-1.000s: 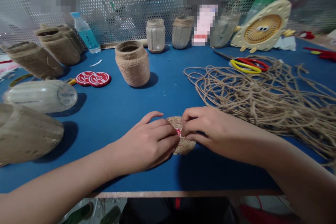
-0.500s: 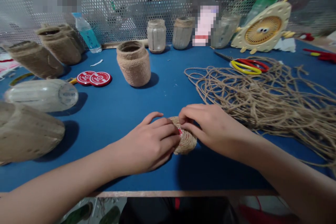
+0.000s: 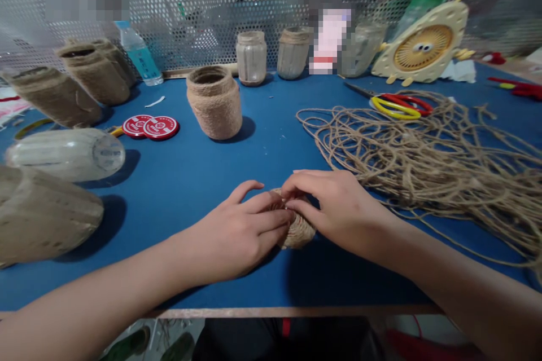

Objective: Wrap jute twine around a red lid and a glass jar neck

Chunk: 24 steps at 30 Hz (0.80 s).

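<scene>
Left hand [image 3: 237, 231], right hand [image 3: 334, 208]: fingers of both grasping twine-wrapped lid [image 3: 301, 232] on bench [image 3: 178, 180]. Far: twine-wrapped jar [image 3: 214, 102] upright, open-mouthed, contents unseen.

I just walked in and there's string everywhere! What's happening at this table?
A person sits at a blue table with both hands on a small round disc covered in coiled twine. The left hand steadies it from one side, and the right hand pinches at its top. A big loose pile of twine lies to the right, with scissors behind it. A twine-wrapped jar stands upright further back, and two red lids lie flat to its left.
</scene>
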Motion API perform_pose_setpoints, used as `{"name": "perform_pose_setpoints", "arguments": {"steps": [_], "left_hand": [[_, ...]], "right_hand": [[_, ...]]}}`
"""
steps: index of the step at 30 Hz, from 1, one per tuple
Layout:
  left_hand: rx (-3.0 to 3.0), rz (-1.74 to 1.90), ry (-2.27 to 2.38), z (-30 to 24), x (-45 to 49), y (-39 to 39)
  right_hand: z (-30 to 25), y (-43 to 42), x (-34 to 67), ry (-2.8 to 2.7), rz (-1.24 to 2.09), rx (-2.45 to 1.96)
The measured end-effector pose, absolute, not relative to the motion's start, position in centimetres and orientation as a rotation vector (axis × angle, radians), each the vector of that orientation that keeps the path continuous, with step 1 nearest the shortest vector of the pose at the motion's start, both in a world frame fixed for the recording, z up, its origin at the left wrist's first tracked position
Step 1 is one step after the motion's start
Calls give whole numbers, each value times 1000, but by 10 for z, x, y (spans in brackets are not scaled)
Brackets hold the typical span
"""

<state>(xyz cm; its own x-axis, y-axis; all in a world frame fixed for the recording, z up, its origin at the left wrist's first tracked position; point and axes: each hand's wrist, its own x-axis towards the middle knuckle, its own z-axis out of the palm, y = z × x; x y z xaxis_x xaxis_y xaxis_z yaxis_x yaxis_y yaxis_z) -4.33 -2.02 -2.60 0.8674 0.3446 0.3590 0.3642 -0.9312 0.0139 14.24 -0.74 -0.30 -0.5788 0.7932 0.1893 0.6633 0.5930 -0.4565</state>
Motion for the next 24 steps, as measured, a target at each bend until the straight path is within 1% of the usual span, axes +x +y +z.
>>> {"name": "perform_pose_setpoints", "arguments": {"steps": [7,24], "left_hand": [[-3027,-536,-586,-24,-43,-20],[-3213,-305,-668,-12,-47,-18]], "right_hand": [[2,-11,143,-2485,447,-1111],[-2,-19,141,-2431,371,-1145]]}}
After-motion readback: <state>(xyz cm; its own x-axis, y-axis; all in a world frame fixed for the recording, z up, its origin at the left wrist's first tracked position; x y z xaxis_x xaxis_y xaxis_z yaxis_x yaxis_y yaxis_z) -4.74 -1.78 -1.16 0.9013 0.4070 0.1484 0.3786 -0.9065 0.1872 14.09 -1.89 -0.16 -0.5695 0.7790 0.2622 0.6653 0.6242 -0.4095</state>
